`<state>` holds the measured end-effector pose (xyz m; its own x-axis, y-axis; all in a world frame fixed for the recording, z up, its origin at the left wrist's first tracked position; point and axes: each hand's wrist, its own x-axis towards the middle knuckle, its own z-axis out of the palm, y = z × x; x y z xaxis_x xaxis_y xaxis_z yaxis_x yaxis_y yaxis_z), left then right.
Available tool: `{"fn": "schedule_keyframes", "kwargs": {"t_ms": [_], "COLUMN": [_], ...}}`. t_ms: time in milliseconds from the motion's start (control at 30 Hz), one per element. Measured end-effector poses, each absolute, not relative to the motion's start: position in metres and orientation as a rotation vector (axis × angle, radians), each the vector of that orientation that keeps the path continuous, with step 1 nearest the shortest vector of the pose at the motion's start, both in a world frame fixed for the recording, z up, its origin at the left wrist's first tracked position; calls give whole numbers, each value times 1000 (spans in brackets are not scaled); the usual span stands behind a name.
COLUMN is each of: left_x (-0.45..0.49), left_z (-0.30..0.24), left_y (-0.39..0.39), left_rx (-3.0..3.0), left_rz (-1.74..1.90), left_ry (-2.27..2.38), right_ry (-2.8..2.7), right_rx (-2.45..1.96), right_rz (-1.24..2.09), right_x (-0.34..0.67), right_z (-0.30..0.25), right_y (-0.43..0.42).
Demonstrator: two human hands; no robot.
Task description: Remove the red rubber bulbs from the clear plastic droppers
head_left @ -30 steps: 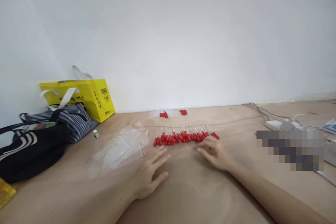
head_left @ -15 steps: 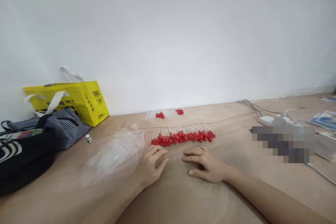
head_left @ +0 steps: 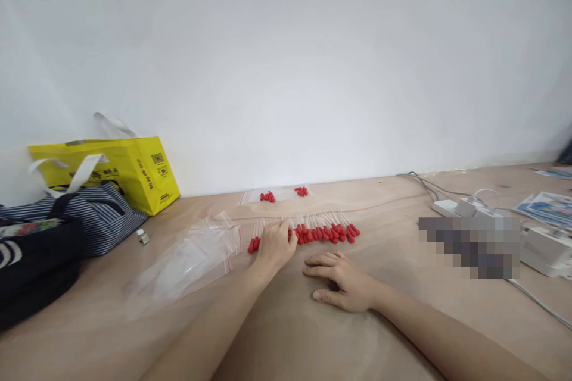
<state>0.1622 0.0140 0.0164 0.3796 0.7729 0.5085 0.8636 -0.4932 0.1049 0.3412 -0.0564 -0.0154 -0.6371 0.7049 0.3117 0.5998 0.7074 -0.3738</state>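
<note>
A row of thin pale sticks with red bulb-shaped tips (head_left: pixel 328 232) lies on the wooden table, tips toward me. My left hand (head_left: pixel 277 244) is over the left part of this row, its fingers bent down among the red tips. The fingertips are hidden, so I cannot see what is between them. My right hand (head_left: pixel 342 280) rests on the table just in front of the row, fingers apart and holding nothing. Left of the row lies a loose pile of clear plastic zip bags (head_left: pixel 192 262).
Behind the row, a clear bag with red-tipped sticks (head_left: pixel 268 197) lies by the wall. At left stand a yellow bag (head_left: pixel 152 178), a striped bag (head_left: pixel 102 220), a black bag (head_left: pixel 44 268) and a small bottle (head_left: pixel 143 237). Chargers (head_left: pixel 545 249), cables and printed sheets (head_left: pixel 547 208) lie right.
My left hand has moved forward and right from the table onto the row of sticks, its fingers now bent down. My right hand stays in place. The view has shifted slightly.
</note>
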Motion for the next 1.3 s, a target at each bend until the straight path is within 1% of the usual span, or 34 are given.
{"fn": "schedule_keyframes", "kwargs": {"t_ms": [100, 133, 200, 267, 333, 433, 600, 867, 1133, 1300], "left_x": [140, 131, 112, 98, 90, 87, 90, 95, 102, 104], "left_z": [16, 15, 10, 4, -2, -9, -13, -13, -20, -16], "left_y": [-2, -9, -23, -34, -39, -37, -31, -29, -22, -25], "left_rx": [-2450, -2477, -2516, -2607, -2735, -2883, -2920, -2891, -2878, -2861], "left_rz": [-868, -989, -1176, -1247, -1227, -1120, -1078, -1008, -1004, -925], "left_ry": [-1373, -1223, -1064, -1032, -1047, -1019, -924, -1045, -1028, -1044], "right_ry": [-2426, -2374, -2204, -2033, -1995, -2102, -2142, -2226, -2271, -2280], "right_rx": [-997, -1008, -1041, -1048, -1010, -942, -910, -952, -944, -935], "right_rz": [257, 214, 78, -83, -199, -266, -240, -268, -259, -260], "right_x": [341, 341, 340, 337, 332, 324, 308, 296, 296, 297], "right_z": [-21, -24, -29, -33, -34, -33, -32, -34, -28, -27], "right_y": [-56, -55, -51, -47, -44, -40, -35, -30, -35, -35]}}
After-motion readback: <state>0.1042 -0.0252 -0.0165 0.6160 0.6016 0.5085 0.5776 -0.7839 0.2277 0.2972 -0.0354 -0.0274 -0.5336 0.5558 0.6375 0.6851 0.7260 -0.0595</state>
